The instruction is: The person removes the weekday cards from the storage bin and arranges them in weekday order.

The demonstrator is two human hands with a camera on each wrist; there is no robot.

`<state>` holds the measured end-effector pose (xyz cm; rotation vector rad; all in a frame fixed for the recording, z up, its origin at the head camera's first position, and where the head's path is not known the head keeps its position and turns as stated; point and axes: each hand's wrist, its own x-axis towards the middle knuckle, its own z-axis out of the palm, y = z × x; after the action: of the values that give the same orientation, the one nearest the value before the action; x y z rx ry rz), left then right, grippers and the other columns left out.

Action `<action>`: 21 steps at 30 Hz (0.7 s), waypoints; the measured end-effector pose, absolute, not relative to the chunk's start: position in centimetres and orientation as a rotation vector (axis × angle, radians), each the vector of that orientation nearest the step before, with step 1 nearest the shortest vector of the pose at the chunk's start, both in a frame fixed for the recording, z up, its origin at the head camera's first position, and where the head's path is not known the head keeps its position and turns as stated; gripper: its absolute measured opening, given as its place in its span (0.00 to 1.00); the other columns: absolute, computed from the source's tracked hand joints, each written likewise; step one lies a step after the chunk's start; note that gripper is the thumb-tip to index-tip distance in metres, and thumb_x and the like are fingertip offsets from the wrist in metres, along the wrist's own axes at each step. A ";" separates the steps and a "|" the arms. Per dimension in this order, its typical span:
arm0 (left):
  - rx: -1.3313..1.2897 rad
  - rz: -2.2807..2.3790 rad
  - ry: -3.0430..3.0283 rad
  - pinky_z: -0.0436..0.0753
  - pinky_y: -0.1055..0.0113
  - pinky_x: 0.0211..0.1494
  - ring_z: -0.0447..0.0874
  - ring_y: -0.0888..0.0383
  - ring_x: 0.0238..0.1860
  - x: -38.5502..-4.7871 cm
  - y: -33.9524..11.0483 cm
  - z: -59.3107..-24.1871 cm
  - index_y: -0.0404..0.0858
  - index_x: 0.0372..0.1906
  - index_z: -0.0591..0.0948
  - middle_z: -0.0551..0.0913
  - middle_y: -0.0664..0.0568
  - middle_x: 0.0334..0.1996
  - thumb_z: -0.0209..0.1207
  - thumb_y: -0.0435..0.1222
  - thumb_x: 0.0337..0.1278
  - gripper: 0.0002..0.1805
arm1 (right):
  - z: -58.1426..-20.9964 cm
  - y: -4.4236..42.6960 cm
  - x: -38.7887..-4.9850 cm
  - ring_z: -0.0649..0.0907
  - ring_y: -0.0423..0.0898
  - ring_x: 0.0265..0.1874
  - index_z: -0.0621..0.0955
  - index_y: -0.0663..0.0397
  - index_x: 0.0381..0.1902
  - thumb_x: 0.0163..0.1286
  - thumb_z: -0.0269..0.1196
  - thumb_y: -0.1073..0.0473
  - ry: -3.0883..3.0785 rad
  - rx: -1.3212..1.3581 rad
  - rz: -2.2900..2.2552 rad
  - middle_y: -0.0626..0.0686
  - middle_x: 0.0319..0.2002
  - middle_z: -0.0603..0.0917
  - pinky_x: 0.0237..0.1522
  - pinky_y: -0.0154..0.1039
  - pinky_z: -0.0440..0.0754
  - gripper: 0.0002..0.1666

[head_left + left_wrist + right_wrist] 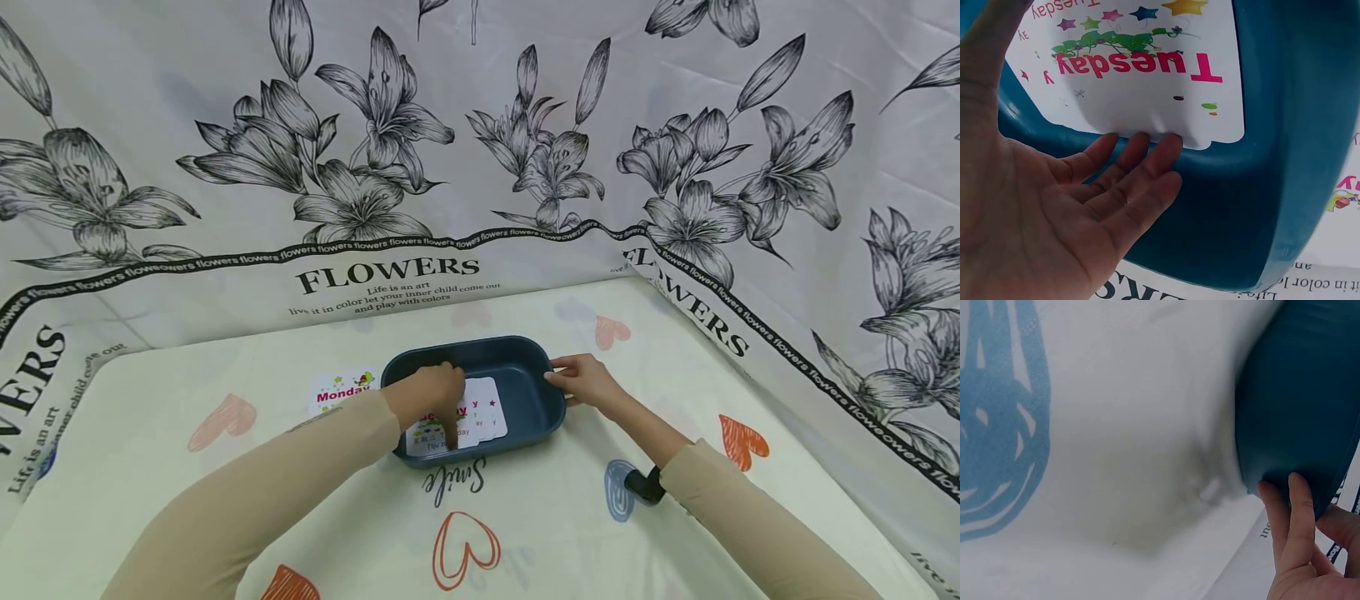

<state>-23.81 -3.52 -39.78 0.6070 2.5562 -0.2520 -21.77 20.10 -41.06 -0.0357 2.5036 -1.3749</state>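
A dark blue oblong plastic basin (525,400) sits on the table with a loose pile of printed word cards (489,408) inside, at its left part. "Tuesday" reads on the top card (1135,94), which is upside down in the left wrist view. Over this pile is my left hand (427,396). Its fingertips (1169,147) touch one long edge of the cards, and the thumb reaches across toward the opposite edge. My right hand (588,383) grips the basin's right end, fingers (1300,494) on the outer wall and thumb mostly hidden in the right wrist view.
A "Monday" card (337,390) lies on the table just left of the basin. Near my right forearm is a small black object (645,485), partly covered by the sleeve. A flower-printed cloth (525,167) hangs behind and beside the heart-patterned tablecloth (360,533).
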 end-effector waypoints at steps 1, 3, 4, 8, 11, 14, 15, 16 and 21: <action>0.622 -0.278 2.561 0.74 0.54 0.56 0.70 0.51 0.46 -23.8 -3.5 -39.8 0.33 0.61 0.67 0.72 0.42 0.50 0.75 0.59 0.16 0.58 | -41.1 20.1 -21.8 0.84 0.55 0.38 0.71 0.71 0.58 0.67 0.57 0.61 2.505 -0.040 -1.372 0.68 0.45 0.81 0.31 0.41 0.83 0.25; 0.644 -0.313 2.570 0.75 0.55 0.56 0.70 0.52 0.46 -23.8 -3.4 -39.8 0.32 0.61 0.67 0.72 0.42 0.51 0.75 0.60 0.15 0.60 | -41.1 20.2 -21.8 0.84 0.55 0.39 0.70 0.71 0.58 0.67 0.57 0.60 2.506 -0.046 -1.368 0.68 0.46 0.81 0.31 0.40 0.83 0.25; 0.657 -0.331 2.574 0.75 0.55 0.56 0.70 0.52 0.46 -23.7 -3.3 -39.8 0.32 0.61 0.66 0.72 0.42 0.51 0.74 0.61 0.14 0.60 | -41.2 20.2 -21.8 0.84 0.55 0.39 0.70 0.71 0.58 0.67 0.57 0.60 2.508 -0.048 -1.364 0.67 0.46 0.81 0.31 0.40 0.83 0.25; 0.658 -0.333 2.572 0.74 0.55 0.56 0.70 0.52 0.47 -23.8 -3.1 -39.8 0.32 0.61 0.66 0.72 0.42 0.51 0.74 0.61 0.14 0.61 | -41.3 20.3 -21.9 0.84 0.55 0.39 0.70 0.71 0.58 0.67 0.57 0.60 2.505 -0.044 -1.365 0.67 0.46 0.81 0.31 0.40 0.83 0.25; 0.657 -0.345 2.564 0.74 0.55 0.57 0.70 0.52 0.47 -23.9 -3.0 -39.8 0.32 0.62 0.65 0.71 0.41 0.52 0.74 0.62 0.14 0.62 | -41.2 20.3 -22.0 0.84 0.55 0.39 0.70 0.71 0.58 0.67 0.57 0.60 2.503 -0.046 -1.364 0.67 0.46 0.81 0.31 0.41 0.83 0.25; 0.647 -0.337 2.558 0.74 0.55 0.57 0.70 0.51 0.48 -23.9 -2.9 -39.7 0.32 0.62 0.65 0.71 0.41 0.53 0.74 0.62 0.14 0.62 | -41.2 20.2 -22.0 0.84 0.55 0.39 0.70 0.71 0.58 0.67 0.57 0.60 2.503 -0.053 -1.366 0.68 0.46 0.80 0.31 0.41 0.83 0.25; 0.644 -0.335 2.558 0.74 0.55 0.57 0.70 0.51 0.48 -23.9 -2.8 -39.7 0.32 0.62 0.65 0.71 0.41 0.53 0.74 0.62 0.13 0.62 | -41.2 20.2 -22.0 0.84 0.55 0.39 0.70 0.71 0.58 0.67 0.57 0.60 2.505 -0.054 -1.366 0.68 0.46 0.80 0.31 0.41 0.83 0.25; 0.640 -0.331 2.556 0.74 0.55 0.57 0.70 0.51 0.48 -23.9 -2.8 -39.7 0.33 0.62 0.65 0.71 0.41 0.53 0.74 0.61 0.13 0.62 | -41.2 20.2 -22.0 0.84 0.55 0.39 0.70 0.71 0.58 0.67 0.57 0.60 2.504 -0.054 -1.367 0.68 0.46 0.80 0.31 0.41 0.83 0.26; 0.651 -0.348 2.542 0.74 0.55 0.56 0.70 0.51 0.47 -23.9 -2.7 -39.9 0.33 0.62 0.65 0.70 0.41 0.52 0.75 0.60 0.15 0.61 | -41.5 20.3 -22.1 0.84 0.56 0.40 0.70 0.71 0.58 0.67 0.57 0.60 2.499 -0.048 -1.365 0.68 0.47 0.80 0.31 0.41 0.83 0.26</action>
<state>-23.95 -2.71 -39.87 0.6513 2.5424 -0.3475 -22.12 20.29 -41.49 -0.0477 2.4992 -1.3651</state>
